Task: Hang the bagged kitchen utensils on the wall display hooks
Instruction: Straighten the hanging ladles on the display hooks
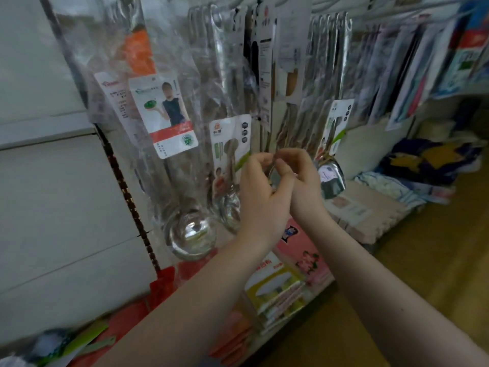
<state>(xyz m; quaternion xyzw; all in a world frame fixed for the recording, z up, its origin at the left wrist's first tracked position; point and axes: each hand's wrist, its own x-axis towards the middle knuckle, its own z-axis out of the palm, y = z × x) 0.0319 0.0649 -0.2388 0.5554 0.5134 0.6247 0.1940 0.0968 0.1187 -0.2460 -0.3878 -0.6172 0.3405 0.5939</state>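
Two hands meet in the middle. My left hand and right hand both pinch one small shiny thing; I cannot tell what it is. Bagged spoons hang on the wall at nine o'clock from my hands. A big ladle hangs at eight o'clock. A bagged turner hangs at three o'clock, just beside my right hand.

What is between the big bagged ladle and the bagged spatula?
Head view: a smaller bagged ladle, then left hand and right hand pinching a metal utensil.
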